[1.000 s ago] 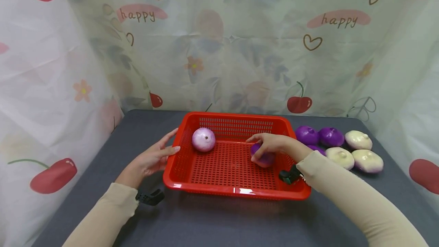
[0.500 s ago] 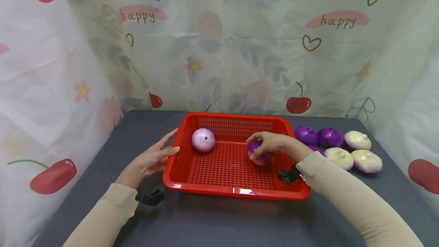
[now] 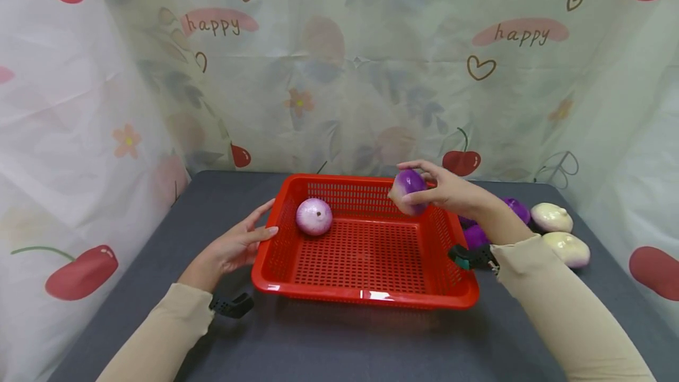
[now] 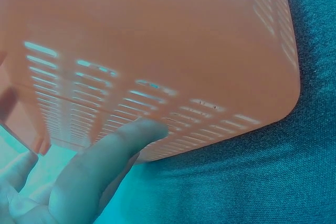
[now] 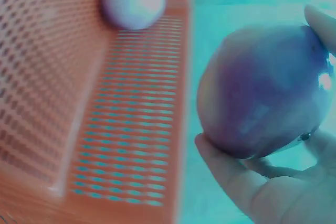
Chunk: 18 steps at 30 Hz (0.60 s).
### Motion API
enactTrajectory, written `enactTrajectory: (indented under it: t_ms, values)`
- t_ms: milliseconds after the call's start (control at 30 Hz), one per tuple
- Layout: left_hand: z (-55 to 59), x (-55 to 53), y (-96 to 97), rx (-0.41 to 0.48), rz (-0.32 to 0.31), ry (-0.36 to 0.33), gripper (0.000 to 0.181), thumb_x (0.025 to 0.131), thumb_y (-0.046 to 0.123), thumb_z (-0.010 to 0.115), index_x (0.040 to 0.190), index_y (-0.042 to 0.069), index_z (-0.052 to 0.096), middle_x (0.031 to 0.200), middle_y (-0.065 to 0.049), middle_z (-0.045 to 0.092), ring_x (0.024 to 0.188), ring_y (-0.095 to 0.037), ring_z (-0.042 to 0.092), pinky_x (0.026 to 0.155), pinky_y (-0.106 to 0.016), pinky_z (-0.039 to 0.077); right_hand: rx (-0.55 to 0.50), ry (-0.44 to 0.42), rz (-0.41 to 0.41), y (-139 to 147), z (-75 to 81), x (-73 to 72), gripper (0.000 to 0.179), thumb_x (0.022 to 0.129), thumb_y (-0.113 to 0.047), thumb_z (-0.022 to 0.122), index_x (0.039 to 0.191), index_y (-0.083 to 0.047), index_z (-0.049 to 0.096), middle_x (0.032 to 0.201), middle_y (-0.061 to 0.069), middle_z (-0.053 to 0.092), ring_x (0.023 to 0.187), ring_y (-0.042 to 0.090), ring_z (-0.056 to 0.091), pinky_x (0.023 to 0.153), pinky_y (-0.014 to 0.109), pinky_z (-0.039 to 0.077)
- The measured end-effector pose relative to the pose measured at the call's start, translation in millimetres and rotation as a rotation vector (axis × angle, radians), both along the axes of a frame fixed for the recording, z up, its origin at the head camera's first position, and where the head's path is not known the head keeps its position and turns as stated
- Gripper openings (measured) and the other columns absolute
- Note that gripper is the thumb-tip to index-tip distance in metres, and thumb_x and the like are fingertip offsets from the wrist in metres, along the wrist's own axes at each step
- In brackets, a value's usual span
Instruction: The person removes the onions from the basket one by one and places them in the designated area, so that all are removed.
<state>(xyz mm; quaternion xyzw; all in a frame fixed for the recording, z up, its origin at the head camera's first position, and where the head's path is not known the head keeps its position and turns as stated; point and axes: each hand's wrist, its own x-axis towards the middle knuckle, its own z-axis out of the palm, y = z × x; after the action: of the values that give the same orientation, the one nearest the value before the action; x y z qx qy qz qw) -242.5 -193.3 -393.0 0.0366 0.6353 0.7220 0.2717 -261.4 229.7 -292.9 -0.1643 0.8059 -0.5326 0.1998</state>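
Observation:
A red plastic basket (image 3: 366,298) with slotted walls stands on the table. My left hand (image 3: 233,246) holds its left rim, the thumb on the rim; in the left wrist view a finger (image 4: 110,153) touches the slotted outer wall. My right hand (image 3: 451,190) grips a purple-and-white turnip (image 3: 409,186) above the basket's back right part, its pale tip pointing left. In the right wrist view the turnip (image 5: 262,93) sits between thumb and fingers, clear of the basket wall. A pale purple onion (image 3: 314,217) lies inside the basket at the back left.
Several more turnips lie right of the basket: purple ends up (image 3: 516,210) and cream ends up (image 3: 553,217), partly hidden behind my right forearm. The dark grey table (image 3: 318,346) is enclosed by patterned curtains (image 3: 361,87) at the back and sides.
My right hand has lifted the turnip off the basket floor, up toward the back right rim, and the turnip has tilted. The left hand, basket and onion have stayed put.

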Motion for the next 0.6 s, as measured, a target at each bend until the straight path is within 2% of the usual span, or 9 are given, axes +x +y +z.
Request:
enactTrajectory:
  t_ms: [133,267,400,600]
  values:
    - [0.3,-0.3,0.3,-0.002,0.000,0.001,0.078,0.097,0.021,0.059,0.154,0.042,0.009,0.155,-0.016,0.032,0.111,-0.030,0.066,0.090,-0.052,0.052,-0.082,0.057,-0.085,17,21.1,15.0,0.069,0.090,-0.009,0.066,0.147,-0.011,0.026,0.141,0.023,0.033,0.121,0.027,0.047,0.091,0.026,0.051]
    - [0.3,-0.3,0.6,-0.006,0.004,-0.001,0.079,0.096,0.021,0.059,0.154,0.042,0.010,0.155,-0.016,0.032,0.110,-0.029,0.066,0.090,-0.051,0.053,-0.190,0.092,-0.163,38,31.5,29.7,0.056,0.093,-0.005,0.061,0.139,-0.018,0.032,0.131,0.016,0.036,0.110,0.016,0.054,0.086,0.019,0.052]
    - [0.6,0.1,0.7,-0.008,0.005,-0.003,0.079,0.096,0.022,0.060,0.154,0.042,0.010,0.154,-0.016,0.032,0.109,-0.029,0.067,0.090,-0.051,0.053,-0.315,0.119,-0.221,62,28.8,40.2,0.049,0.094,-0.002,0.059,0.133,-0.023,0.039,0.127,0.006,0.039,0.106,0.011,0.053,0.083,0.017,0.053]
    - [1.2,0.2,0.7,-0.005,0.007,-0.008,0.078,0.096,0.021,0.060,0.154,0.042,0.010,0.155,-0.017,0.032,0.109,-0.029,0.066,0.090,-0.051,0.053,-0.464,0.175,-0.256,96,11.6,51.4,0.046,0.094,0.003,0.054,0.131,-0.019,0.040,0.123,-0.004,0.053,0.105,0.008,0.055,0.083,0.017,0.054]
